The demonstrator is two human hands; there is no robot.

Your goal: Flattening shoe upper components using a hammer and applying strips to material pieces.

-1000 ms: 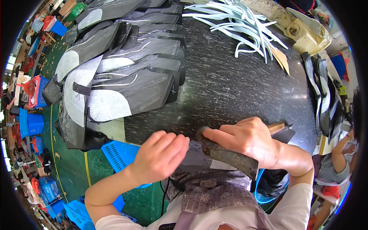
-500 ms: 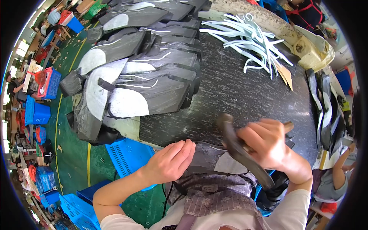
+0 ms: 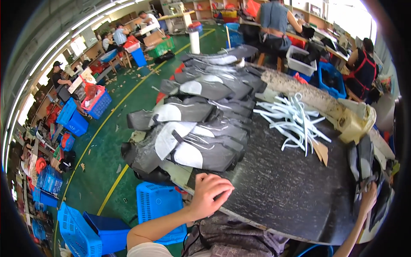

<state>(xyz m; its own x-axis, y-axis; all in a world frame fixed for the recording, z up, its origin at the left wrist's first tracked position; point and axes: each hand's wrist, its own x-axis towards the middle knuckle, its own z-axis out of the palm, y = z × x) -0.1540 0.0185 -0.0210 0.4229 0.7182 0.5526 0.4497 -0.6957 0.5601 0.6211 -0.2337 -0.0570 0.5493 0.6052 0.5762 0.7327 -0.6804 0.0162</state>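
Observation:
My left hand (image 3: 210, 192) rests with bent fingers on the near edge of the dark round table (image 3: 291, 192) and holds nothing. It lies just below a big stack of grey and white shoe upper pieces (image 3: 201, 128). My right hand (image 3: 368, 200) reaches to the table's far right rim, its fingers closed on a dark shoe piece (image 3: 364, 165) that stands among other dark pieces there. A heap of white strips (image 3: 293, 124) lies at the back of the table.
A blue crate (image 3: 158, 205) stands on the green floor under my left arm, with more blue crates (image 3: 81, 231) to the left. A yellowish bag (image 3: 355, 122) sits at the table's right. Other people work at benches at the back and left.
My view has swung up and left. My right hand carried the dark shoe piece from the table's near edge out to the right rim. My left hand moved up onto the table edge.

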